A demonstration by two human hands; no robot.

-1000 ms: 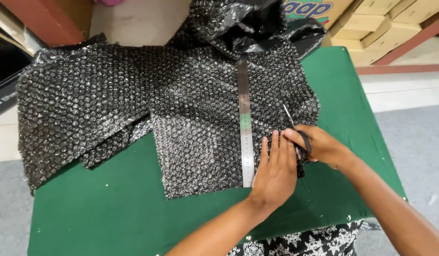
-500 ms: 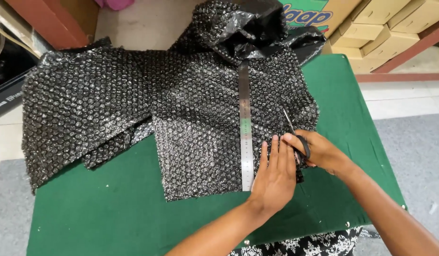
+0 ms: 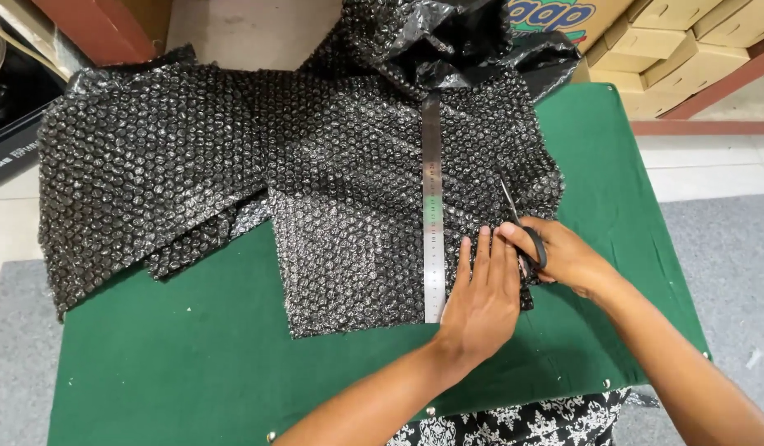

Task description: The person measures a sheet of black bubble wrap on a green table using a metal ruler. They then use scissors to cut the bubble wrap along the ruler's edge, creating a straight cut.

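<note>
Our right hand (image 3: 563, 256) gripped the scissors (image 3: 522, 227), fingers tight in the loops, while our left hand (image 3: 481, 297) lay flat and open on the bubble wrap (image 3: 340, 206) beside the metal ruler (image 3: 432, 206). We saw the big black wrap spread over the green table (image 3: 192, 355). It looked light, soft and floppy, best pressed flat near the cut. Cardboard boxes (image 3: 679, 41) stood behind.

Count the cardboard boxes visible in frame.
About 5 tan cardboard boxes, all stacked at top right: a big printed box, then plain boxes. Others may be cropped or hidden.
</note>
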